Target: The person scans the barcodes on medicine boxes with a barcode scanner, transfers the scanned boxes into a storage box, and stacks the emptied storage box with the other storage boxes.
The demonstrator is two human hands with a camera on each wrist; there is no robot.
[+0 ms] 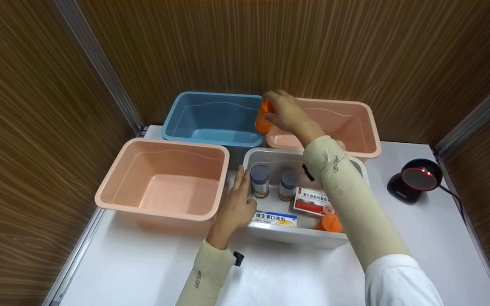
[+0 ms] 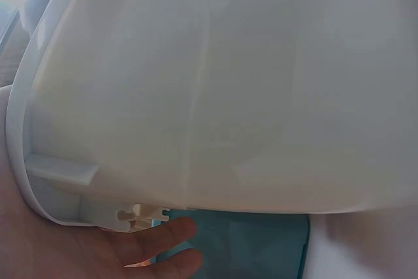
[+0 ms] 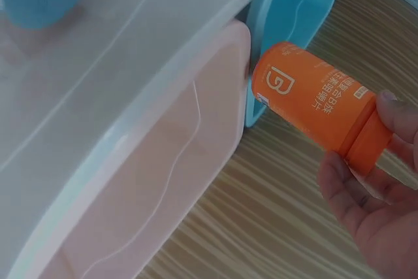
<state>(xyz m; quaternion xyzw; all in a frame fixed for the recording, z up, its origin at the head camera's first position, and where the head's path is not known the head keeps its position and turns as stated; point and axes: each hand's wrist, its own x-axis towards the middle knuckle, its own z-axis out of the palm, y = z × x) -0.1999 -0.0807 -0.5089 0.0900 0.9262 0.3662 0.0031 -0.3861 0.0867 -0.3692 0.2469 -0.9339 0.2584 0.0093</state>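
Note:
My right hand (image 1: pixel 285 111) grips an orange pill bottle (image 3: pixel 317 99) by its cap, with the bottle's base pointing away from the palm in the right wrist view. In the head view the bottle hangs where the rims of the blue bin (image 1: pixel 217 140) and the rear pink bin (image 1: pixel 355 127) meet. My left hand (image 1: pixel 236 208) rests with extended fingers along the left side of the white bin (image 1: pixel 304 238). Inside that bin are two grey-capped bottles (image 1: pixel 260 180), a red-and-white box (image 1: pixel 313 200), a blue-and-white box (image 1: pixel 275 219) and another orange bottle (image 1: pixel 331 222).
Left of the white bin stands another pink bin (image 1: pixel 172 195). A black scanner-like device (image 1: pixel 415 180) with red lights and a cable sits on the table's right side. Wood-patterned panels (image 1: pixel 245 46) enclose the white table (image 1: pixel 143 263) at the back and sides.

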